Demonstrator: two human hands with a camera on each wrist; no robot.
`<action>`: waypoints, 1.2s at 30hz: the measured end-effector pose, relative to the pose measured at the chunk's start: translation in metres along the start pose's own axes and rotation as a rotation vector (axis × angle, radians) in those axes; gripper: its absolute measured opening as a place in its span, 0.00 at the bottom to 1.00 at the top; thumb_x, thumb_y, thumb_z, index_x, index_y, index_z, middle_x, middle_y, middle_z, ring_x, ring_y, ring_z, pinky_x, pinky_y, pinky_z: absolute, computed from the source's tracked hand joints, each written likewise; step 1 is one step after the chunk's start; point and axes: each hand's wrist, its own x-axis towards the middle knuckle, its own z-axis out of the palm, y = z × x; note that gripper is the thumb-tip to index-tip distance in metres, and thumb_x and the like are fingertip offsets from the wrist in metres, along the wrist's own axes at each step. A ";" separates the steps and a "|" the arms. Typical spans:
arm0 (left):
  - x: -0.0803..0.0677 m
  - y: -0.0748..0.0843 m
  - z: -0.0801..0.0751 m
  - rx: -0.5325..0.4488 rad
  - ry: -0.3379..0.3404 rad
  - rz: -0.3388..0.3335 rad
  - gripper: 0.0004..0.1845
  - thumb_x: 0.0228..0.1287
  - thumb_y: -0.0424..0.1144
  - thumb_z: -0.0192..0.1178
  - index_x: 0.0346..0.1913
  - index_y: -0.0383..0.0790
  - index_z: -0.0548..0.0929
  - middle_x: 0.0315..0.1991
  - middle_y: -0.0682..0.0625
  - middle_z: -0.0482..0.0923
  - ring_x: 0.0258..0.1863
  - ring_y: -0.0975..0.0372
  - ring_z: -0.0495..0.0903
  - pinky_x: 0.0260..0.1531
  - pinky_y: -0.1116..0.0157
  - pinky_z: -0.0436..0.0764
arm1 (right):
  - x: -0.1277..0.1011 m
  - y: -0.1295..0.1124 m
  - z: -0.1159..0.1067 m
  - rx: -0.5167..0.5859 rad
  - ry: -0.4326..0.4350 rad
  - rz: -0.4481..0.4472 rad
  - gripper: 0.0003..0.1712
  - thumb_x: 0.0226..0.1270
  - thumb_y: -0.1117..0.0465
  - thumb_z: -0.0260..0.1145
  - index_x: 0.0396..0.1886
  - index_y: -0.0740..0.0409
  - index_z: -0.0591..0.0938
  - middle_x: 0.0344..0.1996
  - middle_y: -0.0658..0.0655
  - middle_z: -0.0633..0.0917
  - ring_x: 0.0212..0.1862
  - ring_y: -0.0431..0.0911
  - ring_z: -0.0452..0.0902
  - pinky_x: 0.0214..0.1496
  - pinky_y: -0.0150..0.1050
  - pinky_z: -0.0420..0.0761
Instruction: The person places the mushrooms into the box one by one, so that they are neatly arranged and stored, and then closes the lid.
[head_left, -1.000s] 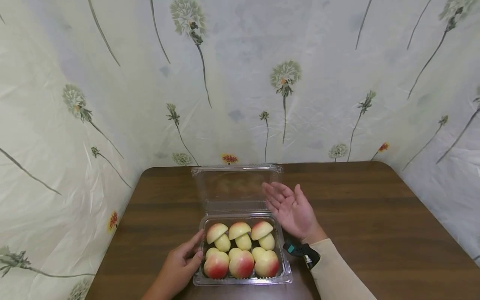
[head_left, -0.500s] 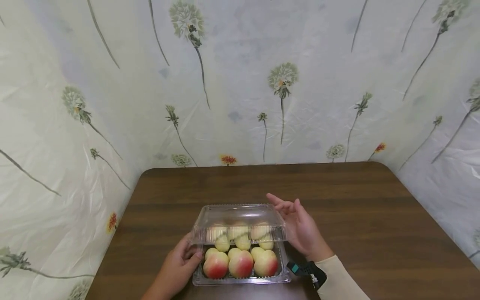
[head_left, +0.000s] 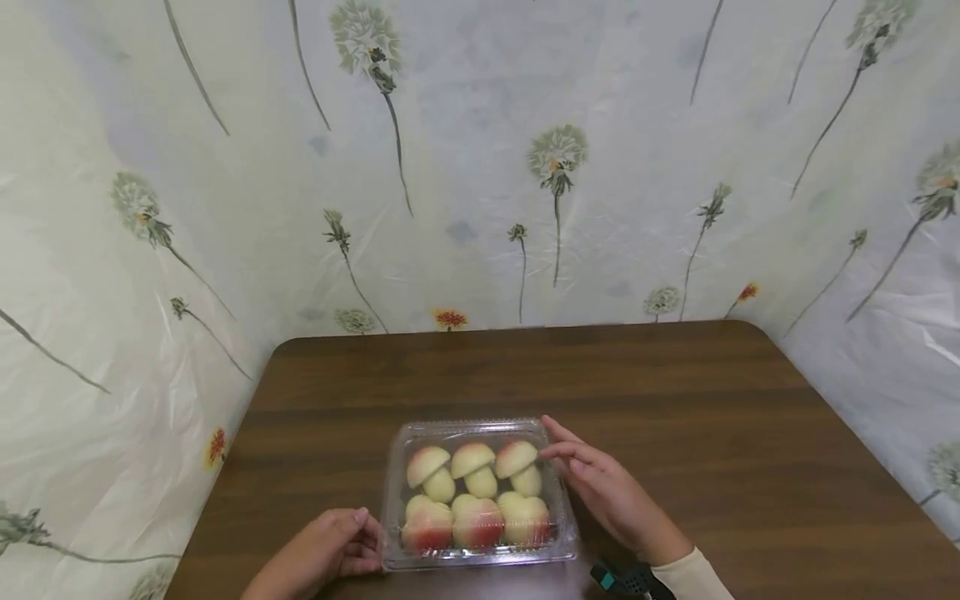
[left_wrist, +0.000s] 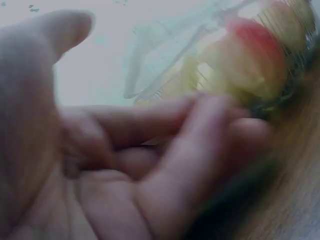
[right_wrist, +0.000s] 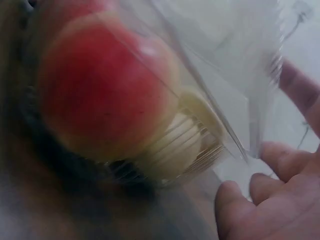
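Brown table (head_left: pixel 675 400), clamshell (head_left: pixel 480 557) w/ both hands

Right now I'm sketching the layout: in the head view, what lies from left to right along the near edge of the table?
Left hand → clear plastic box of peach-coloured fruit pieces → right hand → bare brown table.

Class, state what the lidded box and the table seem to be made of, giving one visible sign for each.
Lidded box: thin clear plastic, glossy; the fruit pieces show through and glare streaks it. Table: dark wood or wood-look laminate, smooth; grain lines run across it.
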 end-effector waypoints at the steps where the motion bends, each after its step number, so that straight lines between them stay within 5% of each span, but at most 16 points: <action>1: 0.000 -0.001 0.001 -0.023 -0.057 -0.014 0.26 0.88 0.42 0.39 0.48 0.20 0.81 0.44 0.47 0.86 0.44 0.61 0.88 0.50 0.66 0.87 | -0.003 -0.001 0.001 -0.019 -0.009 -0.001 0.21 0.86 0.69 0.43 0.65 0.84 0.67 0.85 0.69 0.40 0.83 0.31 0.42 0.77 0.24 0.55; 4: 0.004 -0.003 0.005 -0.059 -0.142 -0.069 0.25 0.86 0.41 0.46 0.49 0.16 0.80 0.43 0.44 0.88 0.44 0.60 0.89 0.47 0.67 0.87 | -0.014 -0.002 0.005 -0.117 -0.015 0.027 0.26 0.76 0.76 0.54 0.71 0.80 0.66 0.84 0.68 0.35 0.81 0.25 0.43 0.76 0.24 0.56; 10: 0.008 -0.004 0.012 -0.061 -0.129 -0.133 0.21 0.81 0.36 0.54 0.52 0.13 0.79 0.42 0.43 0.89 0.43 0.60 0.90 0.44 0.67 0.88 | -0.034 -0.004 0.018 -0.206 -0.021 0.086 0.50 0.64 0.81 0.61 0.84 0.64 0.53 0.83 0.72 0.30 0.79 0.27 0.47 0.73 0.27 0.63; 14: 0.012 -0.003 0.017 -0.065 -0.123 -0.145 0.15 0.79 0.35 0.54 0.45 0.22 0.84 0.39 0.45 0.89 0.39 0.61 0.89 0.40 0.67 0.88 | -0.042 -0.006 0.027 -0.312 0.104 0.185 0.60 0.65 0.75 0.69 0.87 0.53 0.43 0.77 0.78 0.55 0.72 0.38 0.69 0.64 0.31 0.78; 17: 0.015 -0.004 0.022 -0.058 -0.096 -0.159 0.12 0.77 0.34 0.54 0.40 0.31 0.86 0.35 0.47 0.89 0.34 0.63 0.88 0.37 0.68 0.88 | -0.048 -0.009 0.030 -0.334 0.184 0.324 0.62 0.68 0.71 0.68 0.86 0.49 0.37 0.53 0.71 0.79 0.48 0.43 0.85 0.47 0.37 0.87; 20: 0.016 -0.005 0.026 -0.045 -0.059 -0.168 0.11 0.73 0.32 0.54 0.35 0.36 0.85 0.32 0.49 0.88 0.30 0.65 0.86 0.33 0.69 0.87 | -0.053 -0.011 0.032 -0.262 0.180 0.459 0.57 0.74 0.67 0.63 0.85 0.54 0.32 0.29 0.61 0.83 0.26 0.45 0.82 0.28 0.40 0.86; 22: 0.017 -0.006 0.028 -0.030 -0.035 -0.172 0.11 0.71 0.32 0.54 0.33 0.37 0.85 0.29 0.50 0.87 0.28 0.66 0.85 0.30 0.70 0.86 | -0.056 -0.012 0.033 -0.183 0.164 0.519 0.56 0.76 0.65 0.60 0.85 0.57 0.31 0.23 0.58 0.84 0.21 0.44 0.80 0.22 0.37 0.83; 36: 0.021 -0.001 0.036 0.000 0.040 -0.188 0.11 0.67 0.31 0.53 0.27 0.42 0.80 0.22 0.54 0.83 0.23 0.66 0.83 0.25 0.72 0.82 | -0.053 -0.006 0.044 -0.031 0.241 0.491 0.51 0.71 0.71 0.58 0.85 0.66 0.39 0.16 0.48 0.77 0.17 0.38 0.72 0.20 0.29 0.75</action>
